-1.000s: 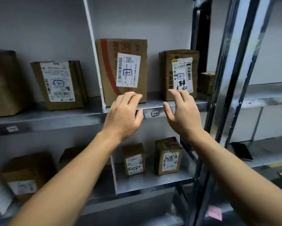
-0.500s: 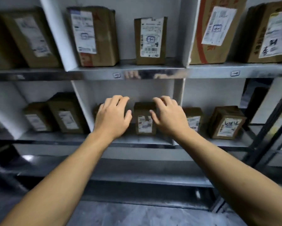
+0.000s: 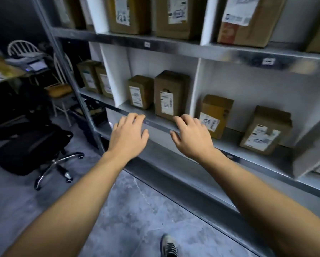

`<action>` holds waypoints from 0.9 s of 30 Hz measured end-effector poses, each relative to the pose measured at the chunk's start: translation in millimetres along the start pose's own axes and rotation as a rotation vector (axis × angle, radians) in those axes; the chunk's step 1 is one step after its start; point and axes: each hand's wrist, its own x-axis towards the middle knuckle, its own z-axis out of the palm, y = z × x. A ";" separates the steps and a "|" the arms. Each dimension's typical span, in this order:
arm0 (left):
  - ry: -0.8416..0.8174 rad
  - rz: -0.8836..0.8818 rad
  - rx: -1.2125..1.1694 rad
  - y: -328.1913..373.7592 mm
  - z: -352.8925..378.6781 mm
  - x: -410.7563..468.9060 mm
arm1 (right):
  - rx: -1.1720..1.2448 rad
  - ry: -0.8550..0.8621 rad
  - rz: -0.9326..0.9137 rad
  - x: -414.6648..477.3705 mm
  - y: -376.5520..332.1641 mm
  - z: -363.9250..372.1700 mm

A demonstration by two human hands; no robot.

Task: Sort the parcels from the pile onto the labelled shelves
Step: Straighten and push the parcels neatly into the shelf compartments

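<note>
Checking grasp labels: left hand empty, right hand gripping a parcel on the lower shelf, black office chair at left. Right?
No. Head view: the right hand holds nothing; it hovers open before the lower shelf, like the empty left hand. The black office chair is at left.

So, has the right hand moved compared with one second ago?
Yes. The right hand went down: it was level with the upper shelf edge, and now it is in front of the lower shelf edge, holding nothing.

Lower shelf (image 3: 131, 109), 12 o'clock: small parcel (image 3: 140, 91) just left of taller parcel (image 3: 171, 93). Right of divider (image 3: 195, 86), 2 o'clock: two further parcels (image 3: 215, 112). Office chair (image 3: 31, 145) on floor (image 3: 137, 210), 9 o'clock.
</note>
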 end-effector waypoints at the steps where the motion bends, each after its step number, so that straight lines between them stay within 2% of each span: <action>1: -0.006 -0.016 0.011 -13.4 1.5 3.4 | -0.002 -0.012 -0.016 12.4 -8.1 8.1; 19: -0.001 -0.237 0.067 -225.9 37.2 130.7 | 0.041 -0.179 -0.214 248.2 -133.9 124.5; 27: 0.024 -0.265 0.048 -352.3 36.0 167.0 | 0.089 -0.198 -0.223 327.7 -218.8 169.3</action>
